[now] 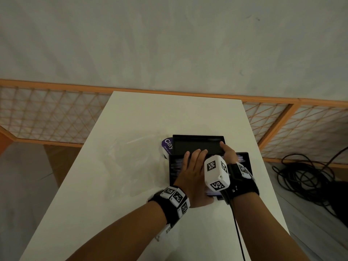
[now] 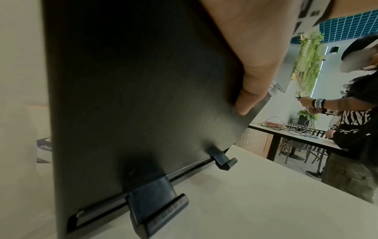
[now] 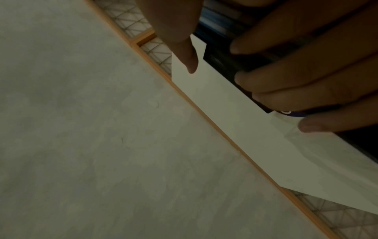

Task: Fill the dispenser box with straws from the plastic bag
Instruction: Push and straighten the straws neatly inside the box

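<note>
Clearly you are working the lid [image 1: 197, 145] of the black dispenser box [image 1: 173, 166], which sits on the white table [image 1: 143, 113] just beside the clear plastic bag [image 1: 131, 159]. Your left hand [image 1: 190, 166] lies across the box with straight fingers touching the lid's near edge, probably steadying it, while your right hand [image 1: 228, 151] grips the lid's right end, thumb on top, likely to swing it on its hinge. Straws [image 1: 241, 158] show pale inside the box, so filling looks largely done. Only the left wrist view shows the box's front face and its two small feet [image 2: 157, 208]. Only the right wrist view shows your fingers [image 3: 286, 77] curled over the lid's edge.
</note>
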The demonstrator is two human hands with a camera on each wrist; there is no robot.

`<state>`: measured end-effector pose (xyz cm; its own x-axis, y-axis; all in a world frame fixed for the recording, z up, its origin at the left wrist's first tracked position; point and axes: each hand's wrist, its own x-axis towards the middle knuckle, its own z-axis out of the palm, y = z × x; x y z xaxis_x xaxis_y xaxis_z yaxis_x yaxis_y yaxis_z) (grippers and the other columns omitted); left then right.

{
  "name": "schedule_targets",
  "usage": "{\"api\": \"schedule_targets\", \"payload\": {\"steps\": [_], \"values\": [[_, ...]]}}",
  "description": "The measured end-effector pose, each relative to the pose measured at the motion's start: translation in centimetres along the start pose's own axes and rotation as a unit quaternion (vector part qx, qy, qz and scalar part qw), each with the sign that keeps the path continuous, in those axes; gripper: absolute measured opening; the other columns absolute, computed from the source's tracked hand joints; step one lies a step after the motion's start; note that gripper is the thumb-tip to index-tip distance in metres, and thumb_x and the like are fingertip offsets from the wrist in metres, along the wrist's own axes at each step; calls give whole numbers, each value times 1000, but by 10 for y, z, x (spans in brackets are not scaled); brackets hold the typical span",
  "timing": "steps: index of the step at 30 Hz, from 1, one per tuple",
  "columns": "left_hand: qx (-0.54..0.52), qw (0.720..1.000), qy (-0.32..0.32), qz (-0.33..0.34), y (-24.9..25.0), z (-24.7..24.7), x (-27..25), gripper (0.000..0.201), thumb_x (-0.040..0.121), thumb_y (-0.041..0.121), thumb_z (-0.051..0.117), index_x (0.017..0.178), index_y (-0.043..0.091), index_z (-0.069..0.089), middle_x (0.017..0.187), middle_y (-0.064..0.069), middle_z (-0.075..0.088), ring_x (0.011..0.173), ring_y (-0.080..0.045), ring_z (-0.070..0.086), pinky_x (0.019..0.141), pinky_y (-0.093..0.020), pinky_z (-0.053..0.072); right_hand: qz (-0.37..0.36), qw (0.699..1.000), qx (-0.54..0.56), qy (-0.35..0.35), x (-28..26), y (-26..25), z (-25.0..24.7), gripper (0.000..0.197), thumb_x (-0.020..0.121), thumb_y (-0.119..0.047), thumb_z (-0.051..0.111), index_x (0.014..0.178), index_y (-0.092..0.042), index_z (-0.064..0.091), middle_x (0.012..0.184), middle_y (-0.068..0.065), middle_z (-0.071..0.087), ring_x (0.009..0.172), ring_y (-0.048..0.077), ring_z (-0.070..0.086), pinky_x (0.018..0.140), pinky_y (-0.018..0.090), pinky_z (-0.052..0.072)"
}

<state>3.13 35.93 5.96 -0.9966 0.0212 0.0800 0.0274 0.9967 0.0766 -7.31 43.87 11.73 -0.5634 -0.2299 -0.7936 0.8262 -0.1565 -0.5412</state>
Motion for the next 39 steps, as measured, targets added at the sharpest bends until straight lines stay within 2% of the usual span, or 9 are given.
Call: {"api": "schedule_targets", "payload": {"steps": [2,8,12,16,22,28,32,36,39], "values": [[-10,1000,-5,-3,1,0,-1,105,57,67,41,147,15,25,150,-15,30,137,-36,18,113,-55,4,8,1000,-25,-11,-2,-2,-2,53,90,-47,46,88,6,53,68,19,62,63,29,55,59,35,41],[-15,1000,-4,1,-2,-2,0,109,54,66,50,147,14,26,148,-12,31,138,-34,24,115,-58,14,-2,999,-43,9,-5,0,0,73,80,-49,59,128,5,45,105,23,60,76,30,56,64,37,42],[-27,1000,1,1,-11,-8,6,112,60,67,59,148,14,13,152,-13,28,142,-33,22,117,-54,2,22,997,-14,-74,-8,4,-11,76,51,-34,83,107,7,51,86,22,65,78,29,62,65,40,48],[-59,998,4,-17,-17,-14,18,102,65,65,52,144,20,6,152,-9,27,142,-31,22,115,-48,-7,23,997,-1,-76,-13,0,-14,41,90,-37,50,93,4,54,82,18,60,76,28,57,64,42,51],[-24,999,-21,-8,-24,-13,29,107,61,74,58,144,15,25,151,-12,26,141,-34,20,117,-53,-1,21,991,-41,-124,-32,-12,-16,84,65,-32,74,131,7,39,129,30,50,114,43,52,81,56,53],[-29,993,-109,-17,-38,-20,42,104,62,71,62,145,22,20,156,-10,11,144,-32,5,116,-51,-8,6,986,-27,-162,-50,-37,-21,52,89,-23,54,127,8,39,140,31,37,126,43,42,96,50,42],[-31,992,-124,-9,-42,-25,45,115,61,68,67,148,17,11,156,-9,12,145,-30,7,118,-51,-7,-108,973,-193,-69,-54,-45,-18,29,88,-10,56,115,3,52,136,21,46,122,38,48,80,37,50],[-5,990,-139,-3,-43,-27,46,114,63,69,65,148,15,12,157,-10,9,146,-31,4,119,-52,-7,-227,872,-433,12,-59,-46,-19,72,84,-22,65,143,-9,27,146,20,32,118,36,48,77,34,48],[-4,989,-146,-2,-43,-24,45,112,65,71,61,149,17,11,158,-11,3,147,-31,-4,117,-51,-12,-421,671,-607,60,-60,-41,-16,49,84,-20,64,131,-18,47,137,13,40,116,27,47,89,24,41]]}}
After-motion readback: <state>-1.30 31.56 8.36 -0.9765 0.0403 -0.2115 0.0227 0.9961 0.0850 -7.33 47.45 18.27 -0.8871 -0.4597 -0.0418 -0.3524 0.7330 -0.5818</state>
